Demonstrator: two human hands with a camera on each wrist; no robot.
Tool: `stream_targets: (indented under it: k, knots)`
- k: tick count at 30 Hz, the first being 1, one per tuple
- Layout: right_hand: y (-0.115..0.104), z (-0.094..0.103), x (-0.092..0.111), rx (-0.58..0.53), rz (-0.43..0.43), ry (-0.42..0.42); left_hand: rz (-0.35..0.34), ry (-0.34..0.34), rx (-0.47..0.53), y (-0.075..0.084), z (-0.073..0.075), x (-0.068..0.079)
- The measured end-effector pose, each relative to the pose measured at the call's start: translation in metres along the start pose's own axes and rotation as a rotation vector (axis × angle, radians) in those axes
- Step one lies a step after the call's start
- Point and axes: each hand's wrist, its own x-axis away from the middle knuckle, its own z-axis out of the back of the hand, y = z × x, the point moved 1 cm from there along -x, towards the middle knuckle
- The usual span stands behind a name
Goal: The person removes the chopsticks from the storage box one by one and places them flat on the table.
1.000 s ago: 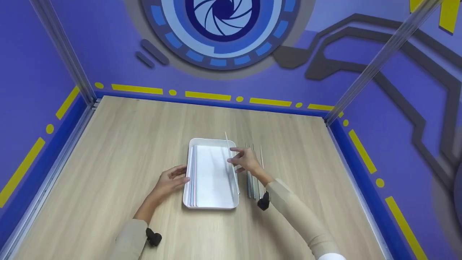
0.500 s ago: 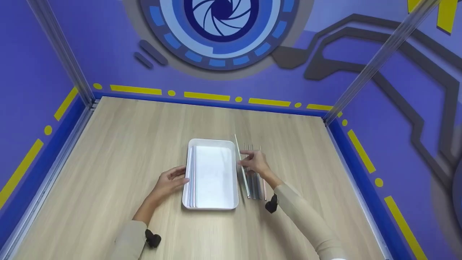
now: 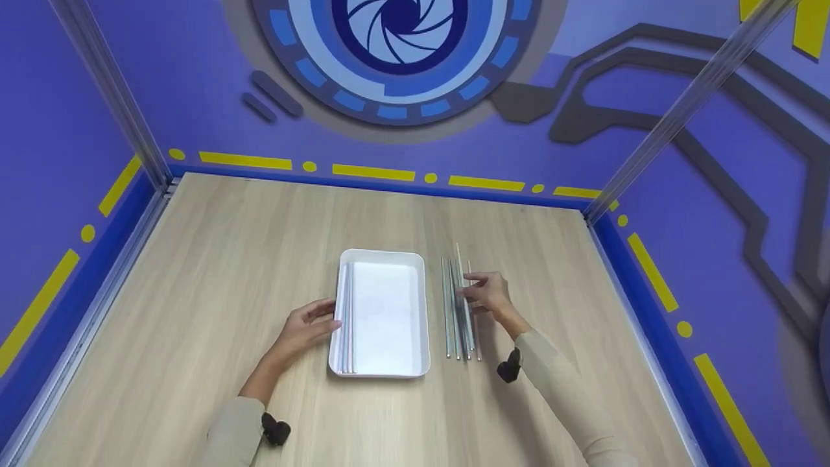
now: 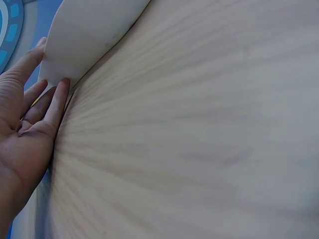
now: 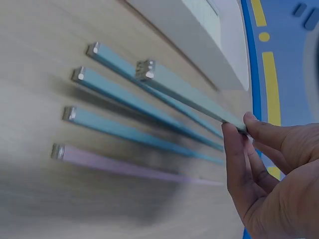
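Note:
My right hand (image 3: pixel 491 293) pinches a pale green chopstick (image 5: pixel 184 92) between thumb and fingertips, its square, silver-capped end tilted toward the right wrist camera. Below it, several teal chopsticks (image 5: pixel 117 132) and a pink chopstick (image 5: pixel 109 163) lie side by side on the table, right of the white tray (image 3: pixel 426 324). At the tray's left wall, my left hand (image 3: pixel 305 331) holds the side, thumb over the rim and fingers along the outside. In the left wrist view, those fingertips (image 4: pixel 65 84) touch the outer wall. Pale chopsticks (image 3: pixel 349 318) line the tray's left inner side.
The wooden tabletop (image 3: pixel 259 240) surrounds the tray. Blue printed panels (image 3: pixel 194 97) stand at the back and both sides, with metal posts (image 3: pixel 123 84) at the corners.
My right hand has carried the pale green chopstick rightward, from over the tray's right edge to above the chopsticks on the table. My left hand stays at the tray.

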Motion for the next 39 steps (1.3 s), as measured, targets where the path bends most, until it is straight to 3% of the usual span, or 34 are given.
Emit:
stream_targets:
  k: [6, 16, 39]
  knots:
    - [0.018, 0.017, -0.008, 0.023, -0.060, 0.038, 0.002, 0.020, -0.032, 0.000, 0.000, 0.001]
    - [0.045, 0.027, -0.013, 0.180, -0.096, 0.086, -0.015, -0.027, 0.042, -0.001, 0.000, 0.000]
    - [0.054, 0.022, -0.011, 0.249, -0.042, 0.078, -0.026, -0.017, 0.054, -0.001, 0.000, 0.000]
